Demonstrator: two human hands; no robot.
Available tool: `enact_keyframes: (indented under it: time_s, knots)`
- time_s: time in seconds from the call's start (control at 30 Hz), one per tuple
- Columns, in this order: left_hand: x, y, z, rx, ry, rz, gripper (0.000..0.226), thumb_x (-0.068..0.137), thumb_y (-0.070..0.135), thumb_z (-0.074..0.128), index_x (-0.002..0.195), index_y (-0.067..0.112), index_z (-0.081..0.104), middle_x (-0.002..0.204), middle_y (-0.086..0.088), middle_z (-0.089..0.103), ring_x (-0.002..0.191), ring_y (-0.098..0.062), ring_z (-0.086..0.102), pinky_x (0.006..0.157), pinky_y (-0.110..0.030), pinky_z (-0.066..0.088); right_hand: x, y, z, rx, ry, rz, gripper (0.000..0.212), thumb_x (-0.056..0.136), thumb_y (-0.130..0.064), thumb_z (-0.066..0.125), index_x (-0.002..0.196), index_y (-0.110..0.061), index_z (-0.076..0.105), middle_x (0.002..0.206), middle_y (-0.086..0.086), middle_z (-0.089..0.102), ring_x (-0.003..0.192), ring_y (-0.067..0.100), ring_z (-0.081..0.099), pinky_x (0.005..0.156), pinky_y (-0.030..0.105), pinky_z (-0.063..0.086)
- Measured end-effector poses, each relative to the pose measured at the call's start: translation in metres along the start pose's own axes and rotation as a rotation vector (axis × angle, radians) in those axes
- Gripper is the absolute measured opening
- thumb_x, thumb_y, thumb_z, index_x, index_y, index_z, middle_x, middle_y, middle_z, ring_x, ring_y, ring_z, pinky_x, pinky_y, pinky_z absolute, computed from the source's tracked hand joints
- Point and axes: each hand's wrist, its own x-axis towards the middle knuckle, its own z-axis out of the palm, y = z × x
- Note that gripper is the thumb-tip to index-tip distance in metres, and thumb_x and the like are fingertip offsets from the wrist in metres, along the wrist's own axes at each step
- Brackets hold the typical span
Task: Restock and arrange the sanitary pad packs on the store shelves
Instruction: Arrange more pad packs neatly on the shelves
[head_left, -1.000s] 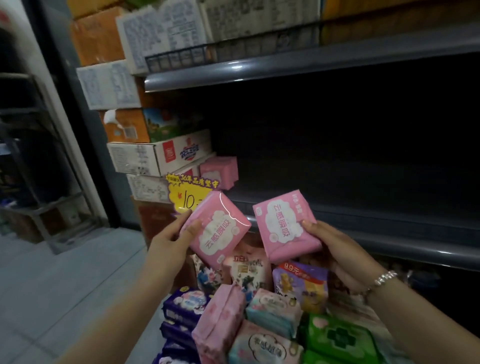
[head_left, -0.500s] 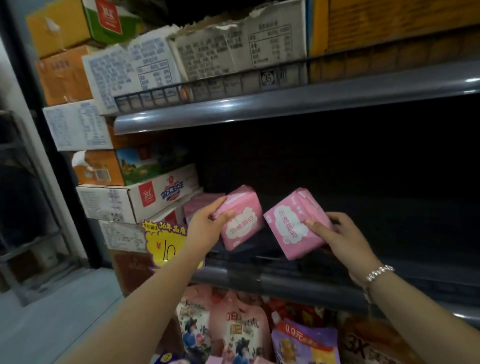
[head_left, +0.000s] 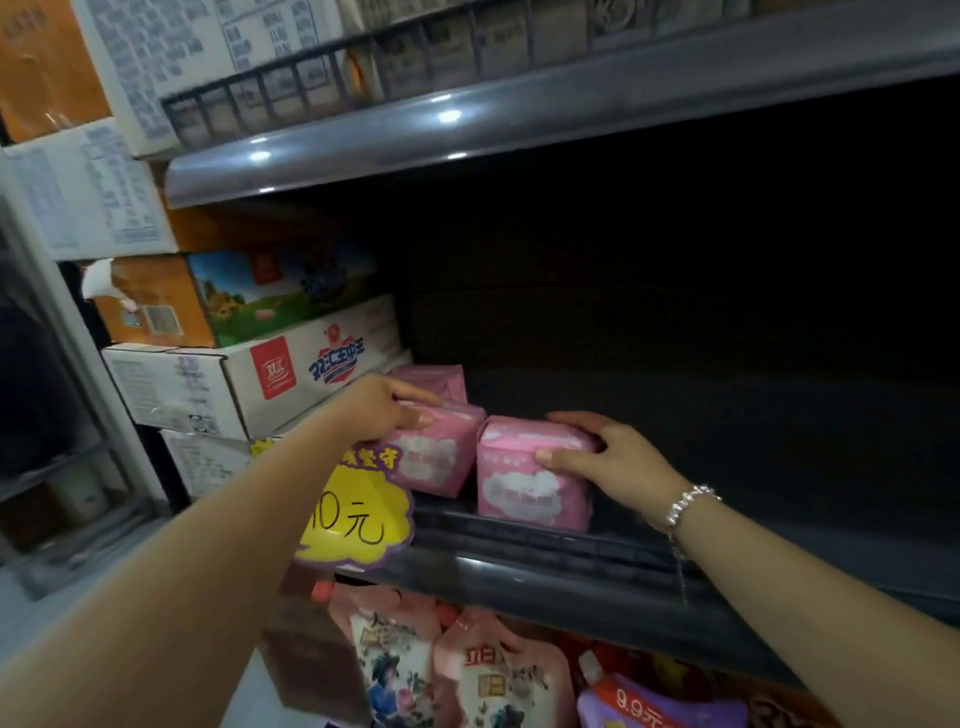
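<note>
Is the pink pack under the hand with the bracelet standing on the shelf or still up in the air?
Standing on the shelf. The pink pack has its bottom edge on it, with the right hand gripping its top.

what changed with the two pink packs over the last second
Both pink pad packs went from being held up in front of the shelf to standing side by side at its front edge. The left hand holds the left pack and the right hand holds the right pack; neither has let go. The third pink pack behind and the yellow price tag stayed put.
</note>
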Motion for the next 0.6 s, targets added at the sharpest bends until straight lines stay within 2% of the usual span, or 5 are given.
enact_keyframes:
  time_s: [0.17, 0.3, 0.4, 0.53, 0.6]
  knots:
    - [0.014, -0.027, -0.013, 0.073, 0.086, -0.072, 0.035, 0.082, -0.008, 0.067, 0.114, 0.007, 0.07, 0.105, -0.008, 0.065, 0.058, -0.003, 0.058, 0.049, -0.013, 0.043, 0.024, -0.001, 0.043, 0.008, -0.095, -0.047, 0.04, 0.079, -0.037, 0.075, 0.116, -0.039, 0.06, 0.113, -0.012, 0.059, 0.099, 0.006, 0.062, 0.082, 0.022, 0.056]
    - [0.018, -0.042, -0.013, -0.003, 0.149, -0.124, 0.031, 0.091, -0.002, 0.058, 0.114, 0.017, 0.066, 0.119, -0.015, 0.066, 0.071, -0.003, 0.061, 0.056, -0.005, 0.043, 0.047, 0.004, 0.079, -0.067, -0.003, -0.121, 0.042, 0.064, -0.061, 0.072, 0.104, -0.053, 0.061, 0.124, -0.006, 0.056, 0.119, 0.022, 0.05, 0.103, 0.042, 0.045]
    - [0.01, -0.03, -0.014, 0.027, 0.1, -0.123, 0.028, 0.099, 0.033, 0.049, 0.115, 0.019, 0.068, 0.132, -0.022, 0.056, 0.116, -0.026, 0.058, 0.098, -0.027, 0.041, 0.06, 0.003, 0.098, -0.099, 0.093, -0.136, 0.045, 0.079, -0.04, 0.074, 0.122, -0.032, 0.062, 0.126, 0.001, 0.053, 0.123, 0.023, 0.043, 0.107, 0.029, 0.035]
    - [0.001, -0.016, -0.006, 0.197, -0.052, 0.034, 0.046, 0.095, 0.053, 0.043, 0.129, 0.027, 0.061, 0.139, 0.001, 0.054, 0.111, -0.017, 0.059, 0.084, -0.015, 0.039, 0.066, 0.005, 0.106, -0.191, 0.105, -0.159, 0.061, 0.083, -0.041, 0.07, 0.139, -0.029, 0.048, 0.129, 0.008, 0.048, 0.126, 0.023, 0.039, 0.094, 0.016, 0.027]
    - [0.002, -0.017, -0.003, 0.287, -0.144, 0.06, 0.054, 0.088, 0.063, 0.043, 0.134, 0.038, 0.055, 0.145, 0.009, 0.048, 0.127, -0.013, 0.049, 0.103, -0.022, 0.032, 0.067, 0.009, 0.104, -0.16, 0.103, -0.123, 0.069, 0.085, -0.043, 0.066, 0.146, -0.027, 0.037, 0.135, 0.011, 0.044, 0.129, 0.023, 0.041, 0.096, 0.016, 0.028]
